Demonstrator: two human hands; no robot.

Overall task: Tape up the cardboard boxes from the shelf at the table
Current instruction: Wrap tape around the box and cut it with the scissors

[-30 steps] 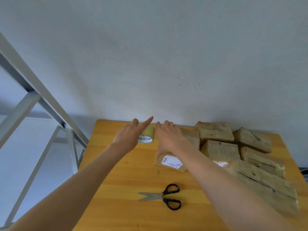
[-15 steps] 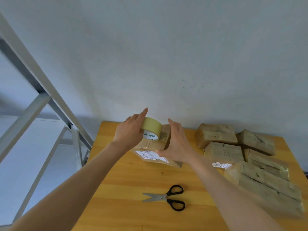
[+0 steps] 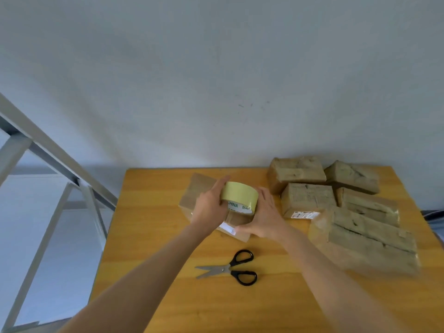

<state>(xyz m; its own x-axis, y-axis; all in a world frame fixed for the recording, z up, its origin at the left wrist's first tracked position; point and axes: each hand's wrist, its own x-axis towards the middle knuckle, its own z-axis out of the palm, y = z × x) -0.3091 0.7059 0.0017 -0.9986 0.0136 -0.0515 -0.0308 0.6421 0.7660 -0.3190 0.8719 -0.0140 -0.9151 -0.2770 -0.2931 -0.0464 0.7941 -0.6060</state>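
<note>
Left hand (image 3: 208, 209) grips tape roll (image 3: 239, 193); right hand (image 3: 264, 221) against half-hidden box (image 3: 197, 189), grip unclear.

Plain pale grey wall (image 3: 216, 80) (a few faint scuffs right of centre), evenly and softly lit, behind a yellow-orange wooden table (image 3: 153, 212). At left, a grey metal frame (image 3: 48, 144) of slanting bars.

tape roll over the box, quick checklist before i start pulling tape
1. Grip on tape roll by left hand: ok.
2. Hold on box under right hand: ok.
3. Loose tape end found: cannot tell.
4. Top seam of box closed: cannot tell, hands cover it.
5. Free scissors on table, on the near side of the box: ok.
</note>
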